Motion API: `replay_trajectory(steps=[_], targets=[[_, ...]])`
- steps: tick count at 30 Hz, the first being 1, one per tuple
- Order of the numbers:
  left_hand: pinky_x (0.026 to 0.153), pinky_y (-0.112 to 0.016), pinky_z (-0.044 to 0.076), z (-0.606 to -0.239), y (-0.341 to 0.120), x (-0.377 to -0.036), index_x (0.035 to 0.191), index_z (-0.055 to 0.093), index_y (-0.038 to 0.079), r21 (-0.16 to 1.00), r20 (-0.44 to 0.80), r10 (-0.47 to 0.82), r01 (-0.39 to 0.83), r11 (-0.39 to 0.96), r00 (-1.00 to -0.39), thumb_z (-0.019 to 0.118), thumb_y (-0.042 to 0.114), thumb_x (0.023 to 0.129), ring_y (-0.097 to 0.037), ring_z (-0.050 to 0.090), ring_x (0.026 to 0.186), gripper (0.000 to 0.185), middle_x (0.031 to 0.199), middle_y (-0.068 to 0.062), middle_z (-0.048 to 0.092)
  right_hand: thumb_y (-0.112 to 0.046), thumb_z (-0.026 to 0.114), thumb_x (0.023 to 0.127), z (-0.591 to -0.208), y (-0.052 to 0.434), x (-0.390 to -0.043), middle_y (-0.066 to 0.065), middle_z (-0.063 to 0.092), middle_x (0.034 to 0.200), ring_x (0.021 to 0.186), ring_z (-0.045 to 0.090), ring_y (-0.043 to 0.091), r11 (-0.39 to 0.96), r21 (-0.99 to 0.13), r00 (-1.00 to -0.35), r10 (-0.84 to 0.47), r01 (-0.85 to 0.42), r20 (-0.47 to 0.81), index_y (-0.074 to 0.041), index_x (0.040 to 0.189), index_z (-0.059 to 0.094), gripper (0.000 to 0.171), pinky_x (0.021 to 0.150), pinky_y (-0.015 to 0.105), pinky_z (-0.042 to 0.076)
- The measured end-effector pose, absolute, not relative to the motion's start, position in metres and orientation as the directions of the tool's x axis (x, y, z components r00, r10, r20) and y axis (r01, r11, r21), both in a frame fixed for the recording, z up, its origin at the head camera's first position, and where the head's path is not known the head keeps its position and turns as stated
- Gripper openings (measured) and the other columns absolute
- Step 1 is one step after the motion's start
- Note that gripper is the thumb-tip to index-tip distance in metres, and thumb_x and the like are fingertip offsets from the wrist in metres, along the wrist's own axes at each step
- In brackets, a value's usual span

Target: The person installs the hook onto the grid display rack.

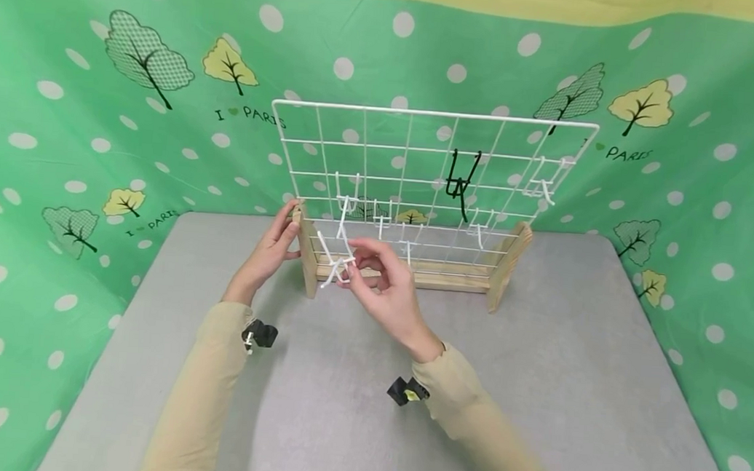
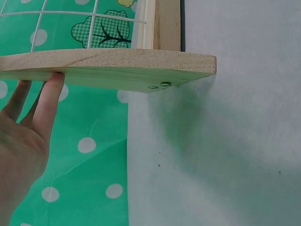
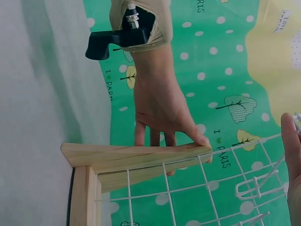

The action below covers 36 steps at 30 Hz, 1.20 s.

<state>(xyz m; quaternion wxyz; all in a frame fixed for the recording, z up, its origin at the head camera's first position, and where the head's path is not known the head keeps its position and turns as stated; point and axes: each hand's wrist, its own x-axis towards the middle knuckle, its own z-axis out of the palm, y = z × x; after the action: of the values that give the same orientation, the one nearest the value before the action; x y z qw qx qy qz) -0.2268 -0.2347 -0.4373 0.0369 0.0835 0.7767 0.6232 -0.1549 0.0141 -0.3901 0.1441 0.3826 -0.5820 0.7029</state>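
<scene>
My left hand (image 1: 264,255) grips the left wooden side panel (image 1: 307,256) of a rack stand, thumb on the near face and fingers behind. In the right wrist view the same left hand (image 3: 162,103) reaches over the panel (image 3: 136,153) edge. A white double-pronged wire hook (image 1: 338,264) is pinched between the thumb and fingers of my right hand (image 1: 389,291), in front of the white wire grid (image 1: 434,113) at its lower left. Only an edge of the right hand (image 3: 292,160) shows in the right wrist view.
A black hook (image 1: 459,186) hangs right of the grid's middle. Several white hooks hang on the grid too, one high at the right (image 1: 541,188) and one at the left (image 1: 346,204). The stand's right panel (image 1: 509,267) rests on the grey table (image 1: 339,408). Behind hangs a green dotted curtain (image 1: 343,69).
</scene>
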Motion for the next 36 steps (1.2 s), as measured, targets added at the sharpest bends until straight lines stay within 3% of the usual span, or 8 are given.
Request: replay_trajectory(steps=[4, 11, 24, 31, 36], targets=[[0.096, -0.062, 0.042, -0.438, -0.235, -0.226, 0.155, 0.013, 0.02, 0.977, 0.041, 0.177, 0.077, 0.201, -0.983, 0.033, 0.02, 0.107, -0.041, 0.021, 0.14, 0.053, 0.158, -0.02, 0.012, 0.025, 0.056, 0.081, -0.386, 0.013, -0.155, 0.025, 0.057, 0.091, 0.074, 0.061, 0.036, -0.28, -0.702, -0.659, -0.241, -0.655, 0.712, 0.014, 0.119, 0.05, 0.04, 0.061, 0.035, 0.06], [0.094, -0.061, 0.045, -0.439, -0.234, -0.226, 0.155, 0.017, 0.025, 0.974, 0.08, 0.175, 0.115, 0.195, -0.981, 0.035, 0.028, 0.106, -0.038, 0.025, 0.139, 0.052, 0.157, -0.016, 0.018, 0.026, 0.055, 0.08, -0.389, 0.007, -0.15, 0.031, 0.054, 0.09, 0.073, 0.058, 0.048, -0.328, -0.709, -0.662, -0.26, -0.624, 0.703, 0.016, 0.119, 0.049, 0.04, 0.063, 0.036, 0.06], [0.093, -0.061, 0.046, -0.437, -0.234, -0.225, 0.155, 0.016, 0.025, 0.966, 0.091, 0.191, 0.133, 0.222, -0.977, 0.033, 0.031, 0.106, -0.04, 0.027, 0.137, 0.052, 0.156, -0.018, 0.021, 0.024, 0.054, 0.082, -0.405, 0.001, -0.144, 0.028, 0.056, 0.09, 0.074, 0.06, 0.045, -0.336, -0.755, -0.715, -0.26, -0.562, 0.648, 0.018, 0.118, 0.047, 0.037, 0.064, 0.038, 0.06], [0.094, -0.061, 0.045, -0.437, -0.235, -0.225, 0.155, 0.016, 0.024, 0.971, 0.085, 0.191, 0.124, 0.204, -0.978, 0.033, 0.027, 0.106, -0.04, 0.026, 0.138, 0.052, 0.156, -0.018, 0.019, 0.023, 0.055, 0.083, -0.398, -0.002, -0.143, 0.029, 0.056, 0.093, 0.078, 0.062, 0.039, -0.347, -0.751, -0.708, -0.266, -0.563, 0.654, 0.013, 0.121, 0.049, 0.039, 0.066, 0.038, 0.06], [0.093, -0.061, 0.045, -0.437, -0.234, -0.226, 0.155, 0.015, 0.024, 0.973, 0.073, 0.188, 0.111, 0.2, -0.979, 0.032, 0.024, 0.106, -0.039, 0.027, 0.138, 0.052, 0.156, -0.017, 0.02, 0.022, 0.055, 0.084, -0.39, -0.004, -0.143, 0.027, 0.055, 0.095, 0.078, 0.059, 0.044, -0.346, -0.744, -0.698, -0.271, -0.572, 0.663, 0.013, 0.121, 0.049, 0.039, 0.066, 0.038, 0.06]])
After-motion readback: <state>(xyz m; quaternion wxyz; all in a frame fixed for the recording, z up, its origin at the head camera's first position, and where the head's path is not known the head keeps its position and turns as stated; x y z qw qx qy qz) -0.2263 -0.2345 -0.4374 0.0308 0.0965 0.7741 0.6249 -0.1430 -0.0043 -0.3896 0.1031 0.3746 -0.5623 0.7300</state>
